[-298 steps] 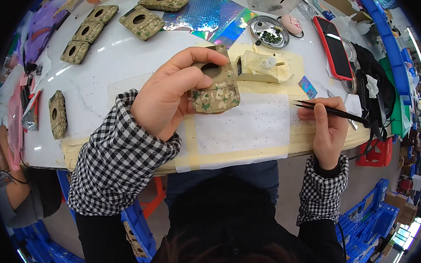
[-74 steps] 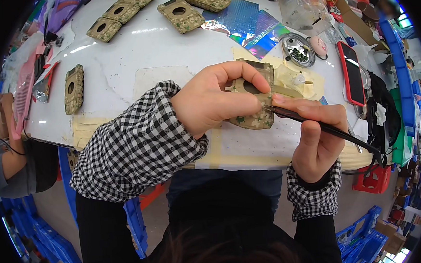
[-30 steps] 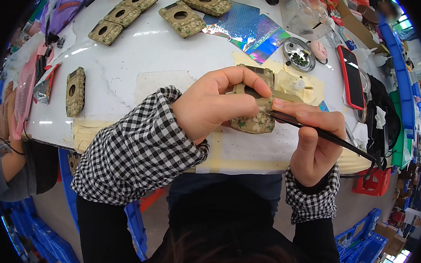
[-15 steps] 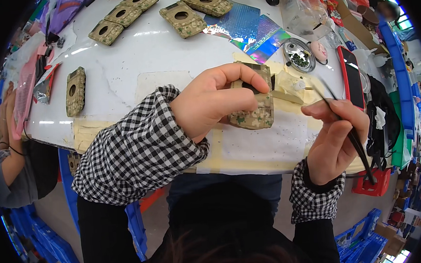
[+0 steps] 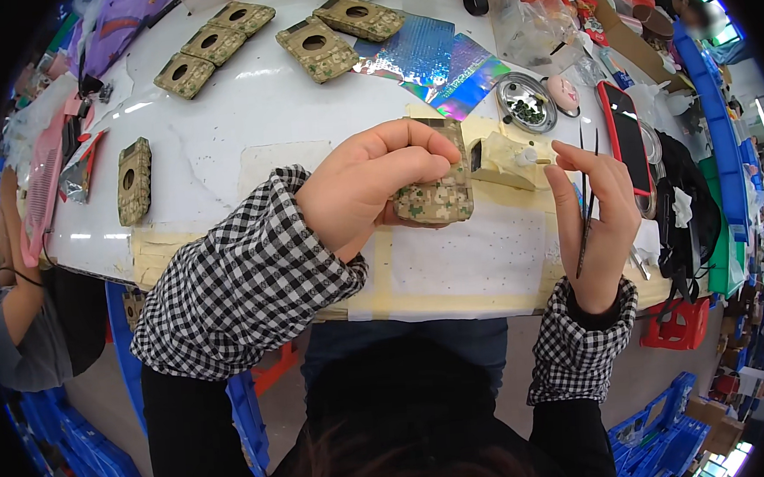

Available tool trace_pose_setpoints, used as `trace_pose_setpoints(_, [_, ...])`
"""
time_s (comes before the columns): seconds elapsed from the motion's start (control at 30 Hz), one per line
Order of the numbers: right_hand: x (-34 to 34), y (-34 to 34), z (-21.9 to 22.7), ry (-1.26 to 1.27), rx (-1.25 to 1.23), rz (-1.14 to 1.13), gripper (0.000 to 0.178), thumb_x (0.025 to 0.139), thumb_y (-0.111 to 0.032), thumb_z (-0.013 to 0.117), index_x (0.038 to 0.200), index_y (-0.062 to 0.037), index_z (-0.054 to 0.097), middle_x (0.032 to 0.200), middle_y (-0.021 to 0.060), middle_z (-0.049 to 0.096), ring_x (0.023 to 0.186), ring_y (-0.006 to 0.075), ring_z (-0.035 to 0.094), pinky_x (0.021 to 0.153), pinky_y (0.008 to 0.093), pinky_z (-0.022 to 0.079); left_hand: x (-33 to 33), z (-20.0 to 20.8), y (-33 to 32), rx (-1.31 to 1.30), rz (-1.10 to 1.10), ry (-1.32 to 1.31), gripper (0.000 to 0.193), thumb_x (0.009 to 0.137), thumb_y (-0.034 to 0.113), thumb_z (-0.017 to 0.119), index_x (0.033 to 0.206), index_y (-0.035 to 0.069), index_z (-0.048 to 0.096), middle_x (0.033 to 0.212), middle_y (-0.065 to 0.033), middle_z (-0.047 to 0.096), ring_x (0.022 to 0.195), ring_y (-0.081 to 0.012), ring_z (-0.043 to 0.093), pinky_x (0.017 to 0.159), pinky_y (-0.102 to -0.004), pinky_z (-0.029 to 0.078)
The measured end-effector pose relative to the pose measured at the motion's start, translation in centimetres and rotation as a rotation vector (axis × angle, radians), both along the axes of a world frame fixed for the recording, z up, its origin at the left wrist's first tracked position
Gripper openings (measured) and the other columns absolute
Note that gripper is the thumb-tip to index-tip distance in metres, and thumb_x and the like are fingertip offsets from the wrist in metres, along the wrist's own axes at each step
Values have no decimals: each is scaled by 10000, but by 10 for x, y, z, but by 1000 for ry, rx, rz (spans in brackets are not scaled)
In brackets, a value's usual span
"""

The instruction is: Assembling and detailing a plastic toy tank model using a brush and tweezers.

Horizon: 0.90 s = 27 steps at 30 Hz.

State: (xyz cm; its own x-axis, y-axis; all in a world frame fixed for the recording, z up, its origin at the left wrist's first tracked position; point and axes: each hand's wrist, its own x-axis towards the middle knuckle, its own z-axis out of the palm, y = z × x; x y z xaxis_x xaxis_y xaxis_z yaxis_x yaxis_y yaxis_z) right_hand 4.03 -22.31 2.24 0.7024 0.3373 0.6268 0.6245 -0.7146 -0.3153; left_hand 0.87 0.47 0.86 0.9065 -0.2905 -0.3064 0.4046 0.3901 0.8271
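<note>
My left hand (image 5: 369, 174) is closed around a camouflage-painted toy tank hull (image 5: 439, 198), its thumb and forefinger bent over the top. They cover most of the hull's upper side. To the right, my right hand (image 5: 598, 216) holds thin dark tweezers (image 5: 586, 222) nearly upright, the tips pointing away from me. Its thumb and forefinger stand apart, and the tweezers rest against the other fingers. Between the hands sits a small block wrapped in yellowish tape (image 5: 509, 162). A round clear dish (image 5: 527, 103) beyond it contains tiny dark green pieces.
More camouflage hulls with round holes lie at the far left, one nearer hull (image 5: 134, 181) alone. Shiny holographic sheets (image 5: 428, 56) lie at the back. A red-edged phone (image 5: 626, 136) and plastic bags (image 5: 530, 19) fill the right. Another person's arm (image 5: 19, 287) shows at left.
My right hand has turned and moved slightly away from me, swinging the tweezers from a slant to nearly upright. My left hand keeps its hold on the hull. The whole view has shifted slightly.
</note>
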Motion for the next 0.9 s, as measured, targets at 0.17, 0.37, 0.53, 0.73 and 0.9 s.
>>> trace_pose_setpoints(0.17, [7, 2, -9, -30, 19, 57, 164, 730, -23, 715, 875, -23, 641, 762, 93, 604, 712, 227, 555, 637, 309, 432, -1, -2, 0, -13, 16, -27, 147, 864, 101, 533, 996, 40, 516, 941, -78, 607, 908, -195, 646, 709, -298, 534])
trace_pose_setpoints(0.37, [8, 2, -11, -55, 67, 57, 136, 737, -6, 709, 852, -22, 638, 752, 95, 610, 678, 228, 558, 614, 303, 436, -1, -2, 1, -17, 2, -47, 150, 859, 96, 538, 998, 44, 516, 923, -76, 610, 906, -198, 646, 673, -295, 526])
trace_pose_setpoints(0.53, [1, 2, -2, -53, 66, 4, 133, 733, 3, 711, 844, -13, 638, 742, 99, 605, 670, 213, 554, 605, 282, 427, -1, -1, 1, -20, -10, -50, 158, 856, 98, 541, 999, 37, 516, 943, -85, 606, 910, -209, 642, 708, -306, 530])
trace_pose_setpoints(0.73, [-20, 11, 15, 60, 310, 159, 123, 790, 40, 638, 906, 13, 610, 793, 111, 590, 737, 179, 552, 688, 253, 419, -2, -3, 3, -61, -55, -45, 172, 848, 93, 540, 1003, 22, 523, 993, -111, 597, 934, -230, 633, 784, -325, 521])
trace_pose_setpoints(0.9, [-21, 24, 7, 330, 472, 431, 92, 876, -20, 568, 961, 14, 578, 901, 111, 591, 818, 151, 556, 759, 246, 422, -2, -3, 2, -96, -89, -55, 171, 844, 83, 525, 1003, 19, 523, 1020, -125, 597, 929, -237, 632, 799, -328, 517])
